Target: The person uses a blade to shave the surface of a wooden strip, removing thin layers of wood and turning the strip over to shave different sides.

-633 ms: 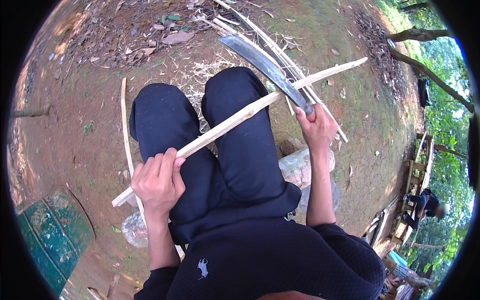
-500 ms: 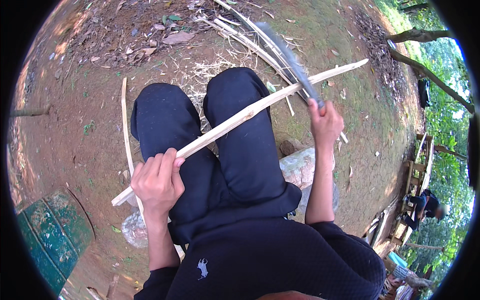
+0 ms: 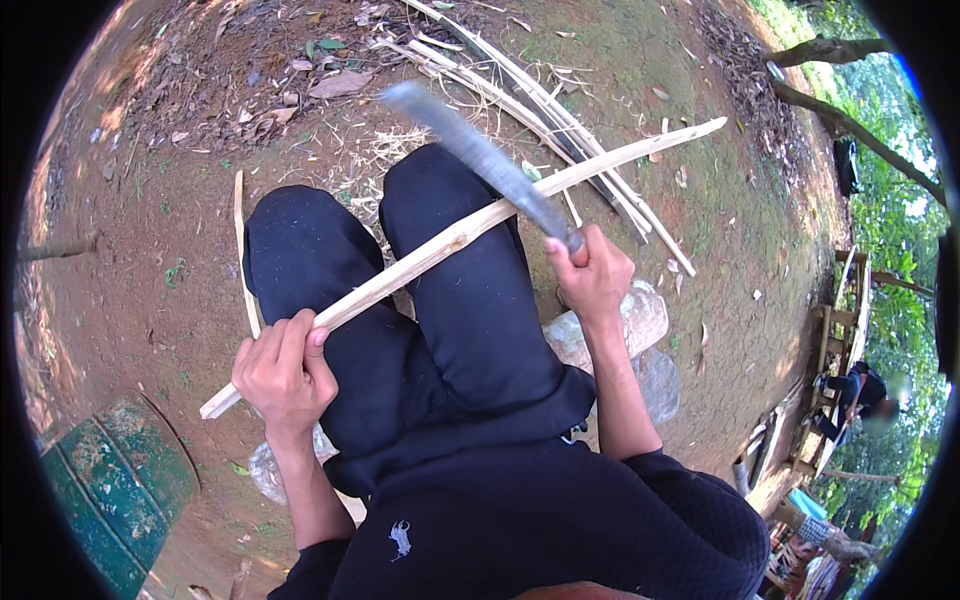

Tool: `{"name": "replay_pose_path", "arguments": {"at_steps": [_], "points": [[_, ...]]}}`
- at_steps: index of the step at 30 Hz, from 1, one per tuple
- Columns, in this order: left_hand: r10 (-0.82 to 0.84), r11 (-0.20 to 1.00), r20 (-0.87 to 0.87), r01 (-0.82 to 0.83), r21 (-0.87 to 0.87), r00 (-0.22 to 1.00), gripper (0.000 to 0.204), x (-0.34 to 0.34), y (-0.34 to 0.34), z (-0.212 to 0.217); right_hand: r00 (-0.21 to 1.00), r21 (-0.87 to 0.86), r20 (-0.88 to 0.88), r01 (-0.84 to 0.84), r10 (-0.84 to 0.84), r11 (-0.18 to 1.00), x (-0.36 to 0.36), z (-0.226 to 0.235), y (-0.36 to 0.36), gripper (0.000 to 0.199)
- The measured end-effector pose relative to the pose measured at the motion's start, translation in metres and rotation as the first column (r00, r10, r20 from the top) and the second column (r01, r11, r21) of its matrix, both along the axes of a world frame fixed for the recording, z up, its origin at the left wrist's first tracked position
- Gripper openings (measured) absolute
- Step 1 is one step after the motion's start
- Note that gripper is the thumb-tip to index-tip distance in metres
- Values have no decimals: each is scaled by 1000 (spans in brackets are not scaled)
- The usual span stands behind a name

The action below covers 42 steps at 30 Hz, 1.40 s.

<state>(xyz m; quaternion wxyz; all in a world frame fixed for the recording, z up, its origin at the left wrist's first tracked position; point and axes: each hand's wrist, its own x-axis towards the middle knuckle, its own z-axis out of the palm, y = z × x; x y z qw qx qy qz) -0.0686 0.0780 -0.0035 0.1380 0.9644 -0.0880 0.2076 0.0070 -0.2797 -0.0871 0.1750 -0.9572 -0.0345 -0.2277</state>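
A long, pale stick of stripped wood (image 3: 430,255) lies slantwise across my thighs, its far end rising to the right. My left hand (image 3: 287,370) is wrapped round it near its lower left end. In my right hand (image 3: 596,275) is a machete (image 3: 480,160), gripped by its handle. Its broad grey blade, blurred toward the tip, points up and left and crosses over the stick beyond my right knee. Whether the edge touches the wood I cannot tell.
Several pale split strips (image 3: 530,105) lie on the ground ahead, with curled shavings (image 3: 355,165) before my knees. Another thin strip (image 3: 241,250) is beside my left leg. A green metal drum (image 3: 120,480) sits at lower left, stones (image 3: 640,320) to my right. A person (image 3: 850,395) is far right.
My right hand has drawn the machete back toward me and leftward along the stick, and the blade has swung left. My left hand keeps its grip, shifted slightly left with the stick.
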Motion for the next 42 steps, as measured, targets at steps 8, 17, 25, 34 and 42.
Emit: {"name": "replay_pose_path", "arguments": {"at_steps": [8,17,25,34,42], "points": [[-11,997,62,6,76,998,11,-2,1,4,828,-163,-97,534,-552,830,46,-13,-133,63],[-3,1000,-45,3,15,999,14,5,7,10,916,238,-260,366,-304,900,13,-16,-63,56],[4,994,-11,-3,110,1000,20,-23,74,21,882,-26,-169,441,-439,897,22,-32,-110,61],[-12,994,46,7,110,999,21,-16,88,25,882,-82,-166,434,-441,897,30,-9,-90,61],[33,991,6,-34,129,999,24,-30,102,26,769,-92,-80,628,-635,773,47,-50,-187,74]]}}
